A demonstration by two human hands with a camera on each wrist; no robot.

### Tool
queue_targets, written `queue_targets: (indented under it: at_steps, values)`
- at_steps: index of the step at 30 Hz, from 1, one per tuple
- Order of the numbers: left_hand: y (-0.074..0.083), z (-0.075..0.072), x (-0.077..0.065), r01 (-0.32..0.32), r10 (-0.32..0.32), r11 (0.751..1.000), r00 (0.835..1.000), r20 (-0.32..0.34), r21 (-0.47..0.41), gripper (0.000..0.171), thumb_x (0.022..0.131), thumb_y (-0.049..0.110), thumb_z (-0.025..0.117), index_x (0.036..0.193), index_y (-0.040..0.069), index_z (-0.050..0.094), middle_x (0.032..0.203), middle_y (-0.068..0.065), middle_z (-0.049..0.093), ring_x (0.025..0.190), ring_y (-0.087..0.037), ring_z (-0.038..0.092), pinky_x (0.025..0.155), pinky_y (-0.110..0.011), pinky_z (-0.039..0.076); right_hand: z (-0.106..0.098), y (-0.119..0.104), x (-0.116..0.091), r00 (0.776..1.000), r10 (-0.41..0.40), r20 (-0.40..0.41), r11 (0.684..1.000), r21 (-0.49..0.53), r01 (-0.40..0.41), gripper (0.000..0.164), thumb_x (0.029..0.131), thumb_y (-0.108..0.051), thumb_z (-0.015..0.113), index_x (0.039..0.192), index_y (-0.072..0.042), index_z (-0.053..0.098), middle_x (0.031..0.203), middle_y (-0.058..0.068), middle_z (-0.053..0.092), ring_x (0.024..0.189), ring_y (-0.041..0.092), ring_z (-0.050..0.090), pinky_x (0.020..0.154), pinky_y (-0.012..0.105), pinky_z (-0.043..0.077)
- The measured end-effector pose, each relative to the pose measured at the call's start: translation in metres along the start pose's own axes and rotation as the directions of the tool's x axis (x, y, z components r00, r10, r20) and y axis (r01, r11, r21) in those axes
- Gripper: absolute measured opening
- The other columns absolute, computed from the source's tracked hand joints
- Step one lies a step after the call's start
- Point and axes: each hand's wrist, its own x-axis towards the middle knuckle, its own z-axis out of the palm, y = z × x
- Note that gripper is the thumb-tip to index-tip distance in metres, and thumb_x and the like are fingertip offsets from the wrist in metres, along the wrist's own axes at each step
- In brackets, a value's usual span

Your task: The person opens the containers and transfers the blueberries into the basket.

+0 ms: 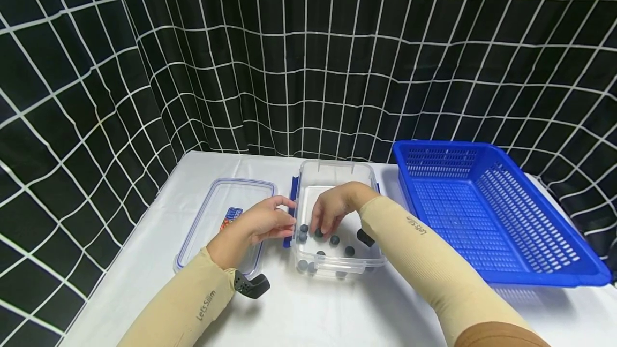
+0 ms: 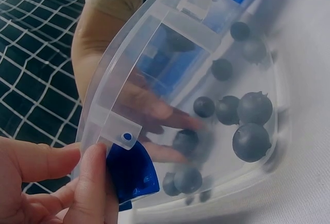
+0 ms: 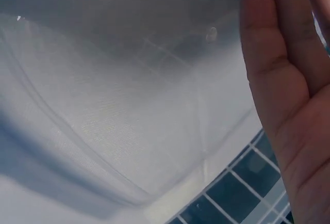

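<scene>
A clear plastic food container (image 1: pixel 313 170) with blue side latches holds several blueberries (image 1: pixel 349 251). In the left wrist view, my left hand (image 2: pixel 67 182) pinches the container's near edge beside a blue latch (image 2: pixel 131 175), thumb on one side and fingers on the other. My right hand (image 1: pixel 332 205) reaches down into the container from above. Its fingertips lie either side of one blueberry (image 2: pixel 185 141), pinching it low near the container's floor. Only the right hand's fingers and part of the palm (image 3: pixel 304 131) show in the right wrist view, with the fingertips cut off.
Left of the container lies a clear lid (image 1: pixel 212 202) with a blue seal and a coloured label, partly behind the left hand. A large blue plastic basket (image 1: pixel 409 197) stands to the right. White cloth (image 1: pixel 144 288) covers the table, and a black curtain with white grid lines (image 1: pixel 318 68) hangs behind.
</scene>
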Motion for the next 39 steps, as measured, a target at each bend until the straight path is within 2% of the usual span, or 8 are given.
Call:
queue_targets:
  at_steps: [6, 15, 20, 24, 27, 30, 34, 39]
  values:
    - [-0.001, 0.001, 0.003, -0.006, 0.006, 1.000, 1.000, -0.001, -0.007, 0.037, 0.083, -0.004, 0.057, 0.118, 0.005, 0.049, 0.086, -0.013, 0.058, 0.072, -0.019, 0.062, 0.072, -0.030, 0.057, -0.009, 0.004, -0.006, 0.994, -0.099, -0.050, 0.995, 0.025, 0.101, 0.021, 0.079, 0.009, 0.059, 0.099, 0.006, 0.063, 0.084, 0.005, 0.066, 0.078, 0.013, 0.063, 0.081, 0.030, 0.054]
    - [0.004, 0.003, 0.001, -0.005, 0.005, 1.000, 1.000, -0.003, 0.003, 0.038, 0.083, -0.005, 0.058, 0.119, 0.005, 0.048, 0.086, -0.013, 0.058, 0.072, -0.018, 0.061, 0.071, -0.030, 0.057, -0.019, 0.006, -0.017, 0.975, -0.187, -0.122, 0.981, 0.028, 0.192, 0.015, 0.079, 0.006, 0.060, 0.092, 0.001, 0.064, 0.076, 0.000, 0.064, 0.074, 0.012, 0.058, 0.078, 0.029, 0.053]
    - [0.006, 0.002, 0.001, -0.007, 0.007, 1.000, 1.000, 0.006, 0.006, 0.039, 0.083, -0.005, 0.059, 0.119, 0.005, 0.048, 0.086, -0.013, 0.059, 0.072, -0.019, 0.062, 0.071, -0.030, 0.057, -0.022, 0.003, -0.027, 0.954, -0.245, -0.170, 0.968, 0.013, 0.251, 0.010, 0.080, 0.000, 0.063, 0.090, -0.003, 0.064, 0.074, 0.002, 0.064, 0.074, 0.014, 0.059, 0.072, 0.028, 0.050]
    - [0.006, 0.002, 0.001, -0.002, 0.002, 1.000, 1.000, 0.012, 0.011, 0.039, 0.083, -0.005, 0.059, 0.119, 0.005, 0.048, 0.086, -0.013, 0.059, 0.072, -0.019, 0.063, 0.071, -0.030, 0.057, -0.023, -0.003, -0.037, 0.933, -0.306, -0.192, 0.951, -0.011, 0.310, 0.010, 0.082, -0.003, 0.063, 0.092, -0.003, 0.063, 0.078, 0.005, 0.065, 0.080, 0.018, 0.063, 0.075, 0.031, 0.051]
    - [0.007, 0.002, 0.001, 0.000, 0.000, 1.000, 1.000, 0.012, 0.018, 0.038, 0.083, -0.005, 0.059, 0.118, 0.005, 0.048, 0.088, -0.014, 0.059, 0.071, -0.019, 0.063, 0.070, -0.029, 0.057, -0.025, -0.008, -0.044, 0.920, -0.332, -0.210, 0.943, -0.043, 0.330, 0.009, 0.083, -0.004, 0.062, 0.092, -0.005, 0.063, 0.086, 0.012, 0.065, 0.085, 0.022, 0.064, 0.080, 0.033, 0.051]
    - [0.007, 0.002, 0.002, -0.001, 0.000, 1.000, 1.000, 0.008, 0.023, 0.037, 0.084, -0.004, 0.059, 0.118, 0.005, 0.048, 0.088, -0.014, 0.059, 0.070, -0.019, 0.063, 0.069, -0.029, 0.057, -0.027, -0.013, -0.055, 0.906, -0.348, -0.242, 0.938, -0.091, 0.336, 0.009, 0.083, -0.005, 0.063, 0.092, -0.007, 0.063, 0.093, 0.014, 0.065, 0.088, 0.023, 0.063, 0.083, 0.034, 0.051]
    - [0.006, 0.003, 0.003, 0.014, -0.014, 1.000, 1.000, -0.004, 0.026, 0.037, 0.083, -0.004, 0.058, 0.117, 0.005, 0.048, 0.087, -0.014, 0.059, 0.069, -0.018, 0.063, 0.068, -0.028, 0.057, -0.029, -0.016, -0.075, 0.883, -0.350, -0.311, 0.936, -0.145, 0.320, 0.010, 0.081, -0.005, 0.064, 0.091, -0.008, 0.064, 0.090, 0.009, 0.066, 0.086, 0.022, 0.063, 0.081, 0.034, 0.052]
    - [0.004, 0.004, 0.003, 0.040, -0.039, 0.999, 0.999, -0.029, 0.029, 0.037, 0.082, -0.005, 0.058, 0.117, 0.005, 0.049, 0.086, -0.014, 0.058, 0.069, -0.018, 0.062, 0.068, -0.028, 0.057, -0.031, -0.012, -0.106, 0.848, -0.359, -0.390, 0.931, -0.210, 0.298, 0.014, 0.082, -0.007, 0.064, 0.095, -0.008, 0.065, 0.090, 0.009, 0.067, 0.086, 0.020, 0.062, 0.083, 0.038, 0.050]
